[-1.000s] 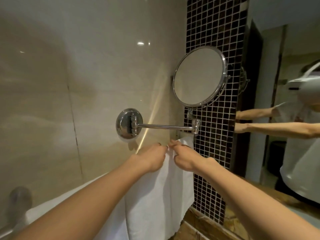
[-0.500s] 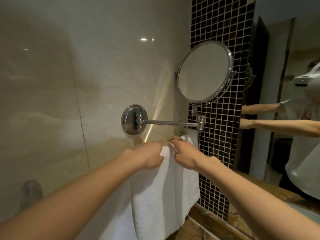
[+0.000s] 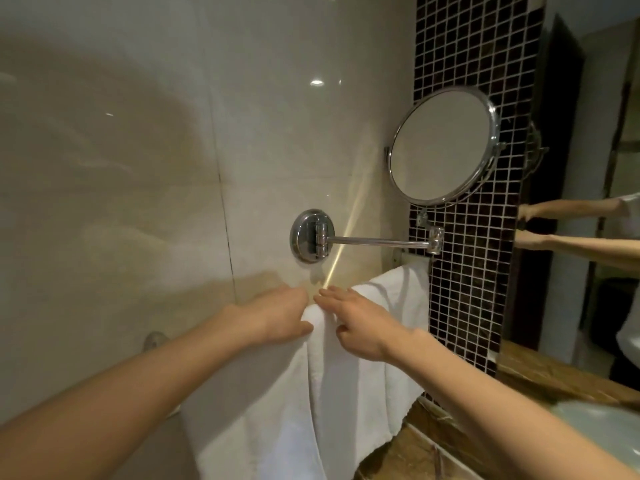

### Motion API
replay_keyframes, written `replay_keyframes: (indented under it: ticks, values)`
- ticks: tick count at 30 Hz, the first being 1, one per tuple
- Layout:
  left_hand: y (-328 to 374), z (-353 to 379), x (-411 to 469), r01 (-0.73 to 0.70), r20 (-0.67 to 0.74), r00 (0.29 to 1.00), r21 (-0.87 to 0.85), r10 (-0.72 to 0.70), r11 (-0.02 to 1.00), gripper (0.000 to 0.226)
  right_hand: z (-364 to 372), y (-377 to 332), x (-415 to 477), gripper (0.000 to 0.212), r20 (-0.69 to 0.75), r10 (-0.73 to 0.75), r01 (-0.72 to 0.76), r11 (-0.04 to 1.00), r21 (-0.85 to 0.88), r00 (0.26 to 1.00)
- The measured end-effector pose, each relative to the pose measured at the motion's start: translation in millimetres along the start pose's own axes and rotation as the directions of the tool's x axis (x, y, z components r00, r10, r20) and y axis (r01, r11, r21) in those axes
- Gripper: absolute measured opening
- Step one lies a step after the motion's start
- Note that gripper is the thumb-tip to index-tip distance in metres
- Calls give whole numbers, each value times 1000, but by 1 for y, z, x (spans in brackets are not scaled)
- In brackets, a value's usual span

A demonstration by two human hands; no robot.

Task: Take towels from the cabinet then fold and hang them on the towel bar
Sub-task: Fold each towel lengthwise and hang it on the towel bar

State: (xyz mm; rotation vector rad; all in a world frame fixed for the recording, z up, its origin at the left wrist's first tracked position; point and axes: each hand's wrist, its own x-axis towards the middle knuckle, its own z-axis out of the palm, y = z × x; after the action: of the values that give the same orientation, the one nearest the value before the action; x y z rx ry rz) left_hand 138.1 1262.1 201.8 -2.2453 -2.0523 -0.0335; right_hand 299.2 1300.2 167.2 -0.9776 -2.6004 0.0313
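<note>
Looking at the bathroom wall, we take the chrome wall mount (image 3: 311, 235) as our landmark.

The towel (image 3: 349, 393) is white and hangs straight below the mount. It is draped over a support hidden under the cloth. Its top edge climbs to the right of the mount, up to the dark mosaic strip (image 3: 460, 306). A vertical split runs down the cloth under the mount, and we cannot tell whether it is one piece or two.

The left grip (image 3: 277, 317) is just below-left of the mount and is grasping the towel's top, with fingers over the edge and thumb on the front face. The right grip (image 3: 362, 323) is just below-right of the mount, nearly touching the left one. It is released, with fingers straight and laid across the towel's top and the thumb bent against the front.

A thin arm (image 3: 377, 241) runs right from the mount to the round mirror (image 3: 443, 147), which sits up-right of it. The brown counter (image 3: 540, 372) is low and to the right of the mount. Far right of the mount, a wall mirror (image 3: 595, 150) reflects two forearms. Below-left of the mount is a small chrome fitting (image 3: 154, 339), too blurred for us to identify.
</note>
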Motion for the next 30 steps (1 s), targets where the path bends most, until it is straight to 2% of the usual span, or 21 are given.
replay_keyframes:
  ticks: [6, 9, 11, 15, 18, 21, 23, 28, 30]
  values:
    - [-5, 8, -4, -10, -34, 999, -33, 9, 999, 27, -4, -2, -1, 58, 16, 34, -35, 997, 65, 999]
    - [-21, 3, -19, 8, 31, 999, -15, -7, 1000, 33, -6, -13, -3, 62, -14, 25, -23, 992, 122, 1000]
    - [-34, -6, -33, 26, 85, 996, 22, -28, 999, 38, -6, -26, -4, 63, -10, -44, 45, 992, 119, 999]
    - [-54, -16, -54, 18, 131, 991, 45, -23, 999, 44, 4, -50, 6, 50, 18, -224, 223, 974, 24, 974]
    - [-55, -14, -64, -16, 126, 992, 51, 9, 999, 38, 10, -58, 17, 40, 18, -229, 229, 973, -2, 973]
    - [-51, -16, -68, -47, 133, 990, 40, 41, 998, 31, 15, -60, 24, 18, -19, -252, 252, 968, 5, 968]
    - [-52, -19, -69, -59, 165, 985, 28, 53, 998, 27, 16, -60, 25, 12, -8, -254, 254, 967, 11, 967]
    - [-55, -17, -74, 9, 183, 983, -37, -3, 999, 26, 8, -63, 29, 23, 84, -207, 203, 978, 53, 975]
    - [-53, -15, -81, 25, 149, 989, -28, -21, 999, 29, 7, -66, 29, 27, 65, -208, 204, 977, 56, 976]
